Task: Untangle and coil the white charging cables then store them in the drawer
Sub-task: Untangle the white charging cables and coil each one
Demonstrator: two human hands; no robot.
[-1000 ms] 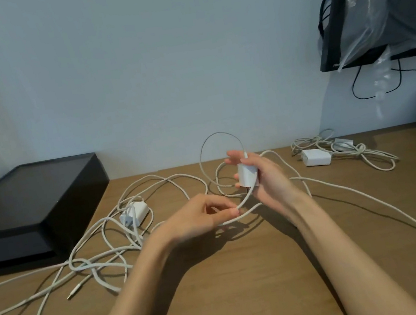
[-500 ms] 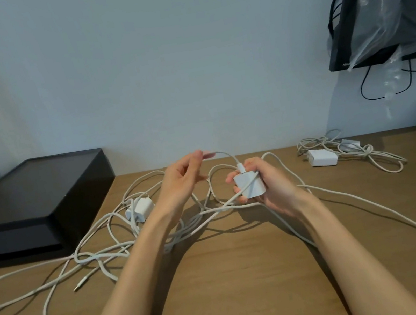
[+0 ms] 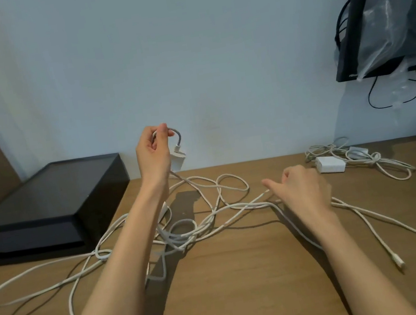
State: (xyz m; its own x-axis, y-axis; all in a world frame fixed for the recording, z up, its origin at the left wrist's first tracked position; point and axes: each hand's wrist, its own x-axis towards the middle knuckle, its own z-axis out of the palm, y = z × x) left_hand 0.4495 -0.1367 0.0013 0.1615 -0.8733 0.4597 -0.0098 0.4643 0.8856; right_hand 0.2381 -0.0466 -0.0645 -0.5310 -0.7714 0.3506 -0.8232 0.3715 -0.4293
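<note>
Wooden desk (image 3: 249, 287) against a pale wall, strewn with white cables. The person's left hand (image 3: 152, 149) is raised above the far edge, thumb and fingers pinching a cable (image 3: 178, 136) just behind its plug, so the small charger (image 3: 178, 159) dangles below. From there the cable drops into a loose tangle (image 3: 186, 233) at mid-desk. The right hand (image 3: 304, 188) sits low on the desk over two strands, thumb out and fingers curled; whether it grips them cannot be told. A second bundle (image 3: 365, 159) lies at the far right, and a black box (image 3: 45, 204) at the left; no drawer is visible. To free this cable cleanly, lifting slowly while the right hand pins the other strands would probably let the loops slide apart instead of tightening. Half a second ago the right hand held the charger and the left was beside it; now the left carries it higher by the cable and the right has let go and dropped to the desk.
</note>
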